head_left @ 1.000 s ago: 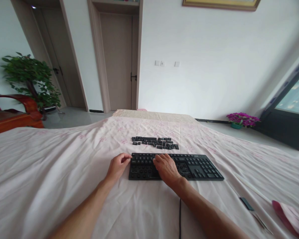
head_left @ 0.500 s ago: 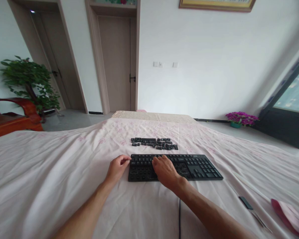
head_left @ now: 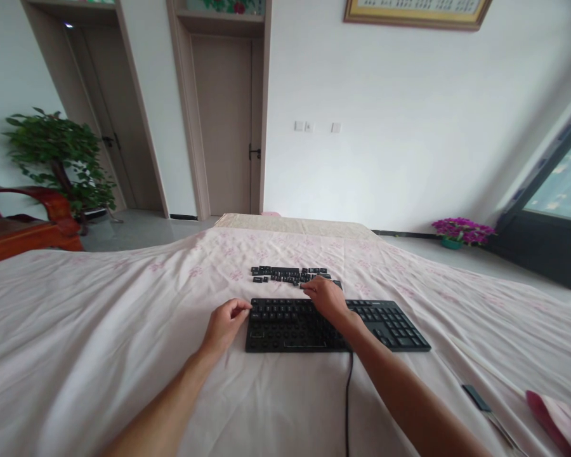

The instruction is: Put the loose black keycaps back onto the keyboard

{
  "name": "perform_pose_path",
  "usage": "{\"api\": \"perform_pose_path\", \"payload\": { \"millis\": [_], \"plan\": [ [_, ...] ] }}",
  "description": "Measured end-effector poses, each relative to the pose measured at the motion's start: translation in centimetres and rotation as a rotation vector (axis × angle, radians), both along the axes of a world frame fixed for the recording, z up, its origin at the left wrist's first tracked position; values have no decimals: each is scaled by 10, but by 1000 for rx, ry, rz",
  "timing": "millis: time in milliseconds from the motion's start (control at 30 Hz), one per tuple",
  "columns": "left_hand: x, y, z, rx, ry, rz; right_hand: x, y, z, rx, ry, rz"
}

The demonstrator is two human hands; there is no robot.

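Observation:
A black keyboard (head_left: 390,317) lies on the cloth, with keycaps on its top rows and right side and bare key sockets (head_left: 271,336) lower left. My left hand (head_left: 226,320) is closed at the keyboard's upper left corner, thumb and fingers pinching its edge. Beyond the keyboard lie several loose black keycaps (head_left: 285,271), a long one among them. My right hand (head_left: 327,297) reaches over the keyboard to the near side of these caps. Its fingertips are pinched at a small keycap (head_left: 303,285), and the hand hides part of the keyboard and some caps.
The pale flowered cloth (head_left: 147,355) is creased. A black cable (head_left: 348,400) runs from the keyboard toward me. At the right lie a dark-handled tool with metal prongs (head_left: 476,398) and a pink cloth item (head_left: 552,416). A wooden chair (head_left: 52,216) stands at the left.
My right hand has moved from the keyboard's keys forward to the loose keycaps. My left hand stays at the keyboard's corner. The view has shifted slightly.

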State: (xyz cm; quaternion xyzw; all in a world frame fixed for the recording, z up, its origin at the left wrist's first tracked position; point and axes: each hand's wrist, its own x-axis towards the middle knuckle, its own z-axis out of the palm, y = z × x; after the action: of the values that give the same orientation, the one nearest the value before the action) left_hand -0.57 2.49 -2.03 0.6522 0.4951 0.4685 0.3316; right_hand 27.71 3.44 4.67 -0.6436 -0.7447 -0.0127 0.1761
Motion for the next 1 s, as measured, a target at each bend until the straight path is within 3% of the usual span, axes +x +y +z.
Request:
{"api": "perform_pose_path", "payload": {
  "millis": [133, 300, 1000],
  "plan": [
    [0, 0, 0, 2, 7, -2, -4, 31, -3, 5, -119, -47],
    [0, 1, 0, 2, 12, 4, -16, 49, -7, -11, -236, -28],
    [1, -1, 2, -3, 11, 4, -26, 55, -2, -47, -426, 121]
  ]
}}
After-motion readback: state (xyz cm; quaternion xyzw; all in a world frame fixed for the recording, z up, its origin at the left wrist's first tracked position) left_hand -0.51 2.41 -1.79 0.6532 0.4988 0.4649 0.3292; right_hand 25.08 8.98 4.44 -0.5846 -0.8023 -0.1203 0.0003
